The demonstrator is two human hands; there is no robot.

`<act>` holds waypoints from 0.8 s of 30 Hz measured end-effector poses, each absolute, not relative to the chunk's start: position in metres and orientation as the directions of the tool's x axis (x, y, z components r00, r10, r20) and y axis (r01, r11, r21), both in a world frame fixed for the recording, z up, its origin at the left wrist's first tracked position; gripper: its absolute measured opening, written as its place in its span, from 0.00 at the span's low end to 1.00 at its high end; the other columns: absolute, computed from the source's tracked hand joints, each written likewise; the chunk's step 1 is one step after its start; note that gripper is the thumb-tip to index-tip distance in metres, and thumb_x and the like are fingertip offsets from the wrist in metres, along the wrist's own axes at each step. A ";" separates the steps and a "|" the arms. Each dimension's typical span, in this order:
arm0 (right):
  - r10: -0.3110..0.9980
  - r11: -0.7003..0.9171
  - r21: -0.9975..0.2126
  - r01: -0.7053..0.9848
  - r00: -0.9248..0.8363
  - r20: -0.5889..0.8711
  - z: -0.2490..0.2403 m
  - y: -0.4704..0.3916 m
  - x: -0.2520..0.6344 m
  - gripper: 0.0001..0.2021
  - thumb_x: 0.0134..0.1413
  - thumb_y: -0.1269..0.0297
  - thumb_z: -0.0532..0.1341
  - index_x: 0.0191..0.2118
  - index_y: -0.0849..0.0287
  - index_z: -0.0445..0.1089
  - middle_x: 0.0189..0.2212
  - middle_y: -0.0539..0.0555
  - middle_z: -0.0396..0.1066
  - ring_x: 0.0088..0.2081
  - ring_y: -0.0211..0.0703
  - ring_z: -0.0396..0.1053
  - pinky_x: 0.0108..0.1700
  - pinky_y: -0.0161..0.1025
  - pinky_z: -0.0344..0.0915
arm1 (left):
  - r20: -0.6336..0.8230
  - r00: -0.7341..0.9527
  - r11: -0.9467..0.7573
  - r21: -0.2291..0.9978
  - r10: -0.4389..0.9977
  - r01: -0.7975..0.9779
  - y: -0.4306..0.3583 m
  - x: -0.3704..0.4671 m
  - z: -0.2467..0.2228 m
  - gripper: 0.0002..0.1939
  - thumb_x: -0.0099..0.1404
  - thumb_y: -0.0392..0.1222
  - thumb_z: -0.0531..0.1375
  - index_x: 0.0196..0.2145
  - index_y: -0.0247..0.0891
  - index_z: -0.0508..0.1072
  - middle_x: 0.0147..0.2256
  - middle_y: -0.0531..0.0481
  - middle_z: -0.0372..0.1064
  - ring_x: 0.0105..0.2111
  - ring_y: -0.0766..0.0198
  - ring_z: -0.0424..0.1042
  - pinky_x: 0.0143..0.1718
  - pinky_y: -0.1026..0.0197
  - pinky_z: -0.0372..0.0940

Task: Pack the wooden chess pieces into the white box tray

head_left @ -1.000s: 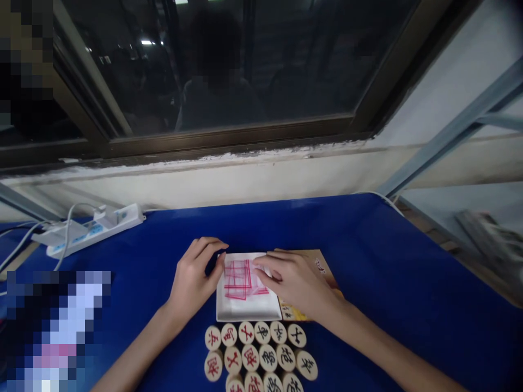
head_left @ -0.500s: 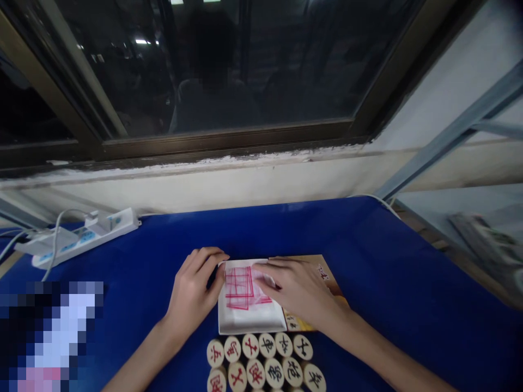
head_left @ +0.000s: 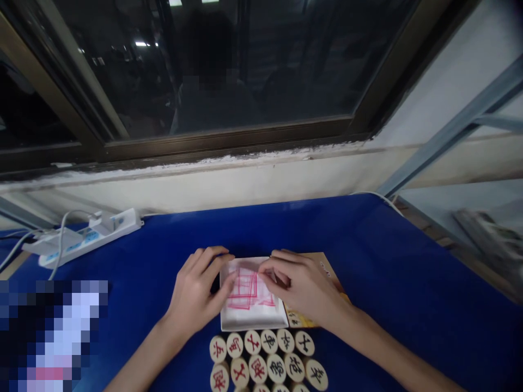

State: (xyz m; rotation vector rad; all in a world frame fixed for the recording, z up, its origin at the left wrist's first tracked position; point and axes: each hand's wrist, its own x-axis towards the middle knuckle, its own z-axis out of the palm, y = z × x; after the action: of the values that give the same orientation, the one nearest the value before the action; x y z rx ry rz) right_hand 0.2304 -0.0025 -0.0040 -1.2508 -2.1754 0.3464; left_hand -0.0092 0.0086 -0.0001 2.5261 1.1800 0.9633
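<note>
A shallow white box (head_left: 253, 321) lies on the blue table between my hands. Inside it is a thin, folded chessboard sheet (head_left: 245, 294) printed with red grid lines. My right hand (head_left: 300, 277) pinches the sheet's upper right part between thumb and forefinger. At the box's left side is my left hand (head_left: 202, 283), fingers apart; its fingertips reach the far left corner and its thumb touches the sheet's left edge. Under my right hand is a printed box lid (head_left: 318, 261), partly hidden. Rows of round Chinese chess pieces (head_left: 258, 370), with red and black characters, stand just in front.
A white power strip (head_left: 93, 237) with plugs and cables lies at the table's left back. A blurred-out item (head_left: 61, 337) is at the near left. Behind the blue table (head_left: 183, 228) are a wall and a dark window (head_left: 278, 98). A metal frame (head_left: 445, 136) rises on the right.
My right thumb and forefinger have closed on the sheet, which has shifted and bunched slightly. My left thumb has moved right, over the box onto the sheet's edge.
</note>
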 end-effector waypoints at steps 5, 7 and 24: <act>0.854 0.520 -0.709 0.477 -0.304 0.422 0.009 -0.007 0.237 0.06 0.64 0.65 0.59 0.36 0.55 0.72 0.38 0.51 0.71 0.26 0.31 0.64 0.29 0.33 0.63 | 0.338 0.448 -0.542 0.688 0.828 0.483 0.006 -0.004 0.006 0.14 0.70 0.47 0.59 0.29 0.37 0.75 0.26 0.51 0.70 0.27 0.64 0.66 0.31 0.61 0.62; 0.890 0.450 -0.809 0.378 -0.262 0.373 0.009 -0.008 0.237 0.06 0.63 0.63 0.61 0.43 0.54 0.73 0.38 0.51 0.73 0.28 0.33 0.66 0.28 0.32 0.64 | 0.308 0.426 -0.495 0.743 0.851 0.452 0.005 -0.003 0.005 0.21 0.72 0.47 0.57 0.23 0.36 0.70 0.20 0.54 0.63 0.22 0.68 0.59 0.24 0.64 0.56; 0.945 0.228 -0.945 0.233 -0.286 0.158 0.007 -0.005 0.239 0.16 0.59 0.54 0.61 0.26 0.58 0.66 0.21 0.46 0.62 0.23 0.32 0.57 0.23 0.32 0.55 | 0.235 0.429 -0.401 0.847 0.872 0.350 0.001 -0.010 0.013 0.18 0.71 0.47 0.58 0.25 0.36 0.73 0.21 0.54 0.66 0.21 0.70 0.62 0.23 0.67 0.55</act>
State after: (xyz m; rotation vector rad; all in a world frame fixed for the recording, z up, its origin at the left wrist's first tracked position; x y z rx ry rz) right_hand 0.2391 -0.0048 0.0070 -1.1081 -1.6925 1.1093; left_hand -0.0097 0.0012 0.0132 1.9472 1.0314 0.9014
